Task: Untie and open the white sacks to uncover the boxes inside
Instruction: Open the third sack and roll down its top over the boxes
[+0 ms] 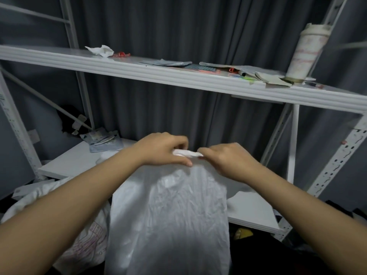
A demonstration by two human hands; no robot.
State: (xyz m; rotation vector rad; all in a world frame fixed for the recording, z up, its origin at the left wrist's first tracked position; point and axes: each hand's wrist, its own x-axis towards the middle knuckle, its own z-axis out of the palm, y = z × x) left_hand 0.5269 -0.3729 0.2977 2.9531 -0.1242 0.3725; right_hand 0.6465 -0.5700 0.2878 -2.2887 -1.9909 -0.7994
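The upper shelf (178,76) holds a crumpled tissue (100,50), papers (228,67) and a cup (305,52); the lower shelf (73,161) holds packets (103,140).

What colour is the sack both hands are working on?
Plain white, crinkled and slightly translucent: the sack, seen in the head view.

Both forearms reaching forward and converging, left hand (162,149) palm down with fingers curled and pinching, right hand (226,159) close beside it, fingertips pinched likewise
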